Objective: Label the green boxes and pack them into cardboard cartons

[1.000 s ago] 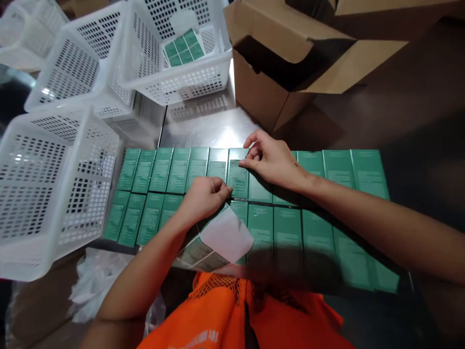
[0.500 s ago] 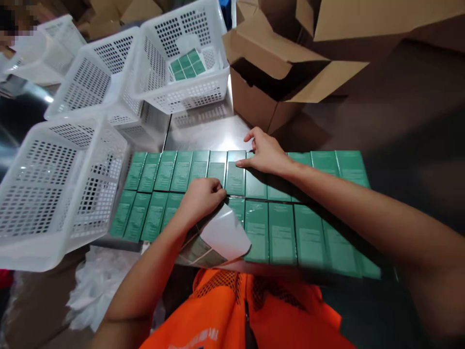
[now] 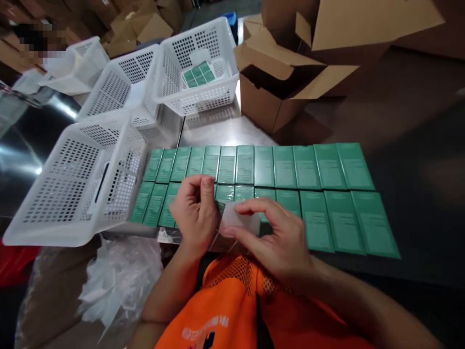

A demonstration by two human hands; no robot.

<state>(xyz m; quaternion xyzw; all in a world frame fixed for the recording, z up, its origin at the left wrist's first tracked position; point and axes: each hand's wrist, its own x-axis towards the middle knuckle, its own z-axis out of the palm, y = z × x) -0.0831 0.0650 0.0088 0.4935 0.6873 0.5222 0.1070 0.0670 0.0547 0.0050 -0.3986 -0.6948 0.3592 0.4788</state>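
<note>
Green boxes (image 3: 283,169) lie side by side in two long rows on the metal table. In front of the near row, my left hand (image 3: 198,211) is closed with its thumb up, gripping a curled sheet of labels (image 3: 236,220) whose pale back faces up. My right hand (image 3: 279,232) is at the same sheet, its thumb and forefinger bent around the curled part and touching it. Part of the sheet and some of the near boxes are hidden behind my hands.
White perforated baskets (image 3: 78,182) stand to the left and back; one back basket (image 3: 199,102) holds green label sheets (image 3: 199,75). An open cardboard carton (image 3: 261,99) is behind the rows. Crumpled clear plastic (image 3: 116,276) hangs at lower left. A blurred person is at far left.
My right hand has come back from the far row to the label sheet. My left hand has turned thumb up, still holding the sheet. The view has shifted slightly.
</note>
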